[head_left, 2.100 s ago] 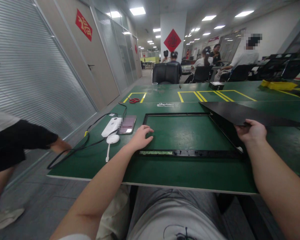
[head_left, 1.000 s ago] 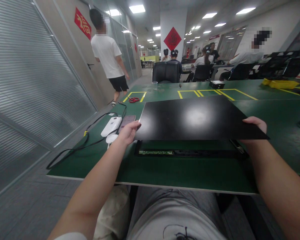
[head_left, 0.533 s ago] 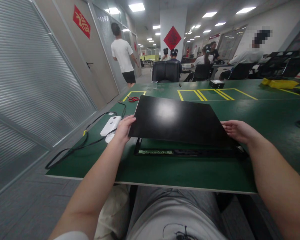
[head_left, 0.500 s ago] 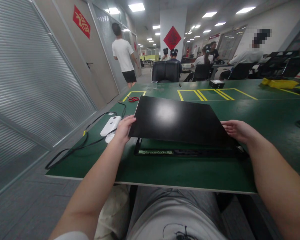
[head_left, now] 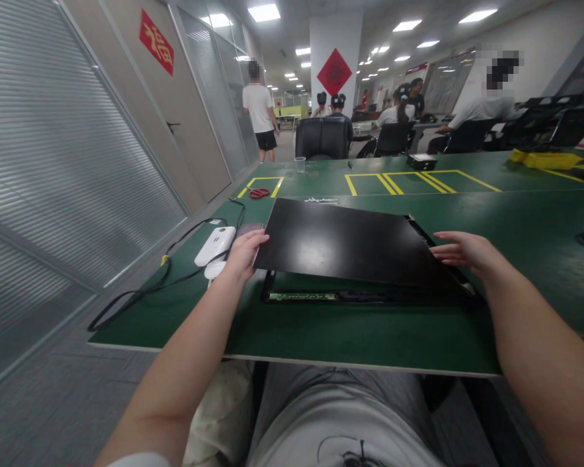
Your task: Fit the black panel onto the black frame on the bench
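A large black flat panel (head_left: 350, 243) lies tilted over a black rectangular frame (head_left: 370, 297) on the green table (head_left: 350, 331). The panel's right edge rests down on the frame while its left edge is lifted. My left hand (head_left: 243, 254) grips that raised left edge, fingers curled round it. My right hand (head_left: 464, 251) lies flat at the panel's right edge with fingers stretched out. A strip of green circuit board (head_left: 302, 296) shows along the frame's near rail.
A white power strip (head_left: 215, 245) with black cables, a white adapter and a phone lie left of the frame. Red scissors (head_left: 259, 193), a clear cup (head_left: 300, 165), small metal parts and yellow floor-style markings sit farther back. People sit at far tables; one walks away along the corridor.
The panel came from my right side, was carried over the frame with both hands, and has been lowered; its right edge now rests on the frame. The walking person has moved farther down the corridor.
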### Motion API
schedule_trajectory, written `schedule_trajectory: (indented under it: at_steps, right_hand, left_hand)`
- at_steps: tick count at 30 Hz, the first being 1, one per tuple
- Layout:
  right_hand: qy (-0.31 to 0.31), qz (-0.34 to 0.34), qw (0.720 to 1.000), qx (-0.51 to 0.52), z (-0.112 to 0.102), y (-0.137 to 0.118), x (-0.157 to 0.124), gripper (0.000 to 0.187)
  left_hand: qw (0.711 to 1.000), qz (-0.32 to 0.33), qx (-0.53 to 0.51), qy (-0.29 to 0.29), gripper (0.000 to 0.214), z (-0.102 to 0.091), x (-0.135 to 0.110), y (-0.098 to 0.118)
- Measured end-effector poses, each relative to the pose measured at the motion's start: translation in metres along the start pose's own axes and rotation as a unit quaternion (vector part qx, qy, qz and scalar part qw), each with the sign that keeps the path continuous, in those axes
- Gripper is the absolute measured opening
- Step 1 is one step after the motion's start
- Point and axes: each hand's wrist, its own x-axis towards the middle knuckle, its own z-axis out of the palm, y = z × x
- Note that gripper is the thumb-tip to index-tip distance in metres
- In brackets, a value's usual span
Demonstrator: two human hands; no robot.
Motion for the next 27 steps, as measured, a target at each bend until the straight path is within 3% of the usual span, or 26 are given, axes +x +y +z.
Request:
schedule_trajectory:
  at_steps: [6,15,21,27]
  right_hand:
    - [0.010,-0.016,0.999,-0.031,0.000,0.000,0.005,0.042]
    - [0.027,-0.014,0.999,0.010,0.005,0.000,0.003,0.044]
    - [0.075,-0.036,0.996,-0.009,0.004,-0.006,-0.007,0.040]
    - [0.086,-0.043,0.995,0.010,0.002,-0.003,-0.001,0.037]
  left_hand:
    - [1.000,0.001,0.002,0.006,0.027,0.002,-0.001,-0.001]
    - [1.000,-0.009,0.005,0.011,0.027,0.003,-0.001,-0.006]
    - [1.000,-0.013,0.011,-0.014,0.029,0.005,-0.002,-0.010]
    - [0.999,-0.027,0.007,-0.016,0.032,0.004,-0.001,-0.019]
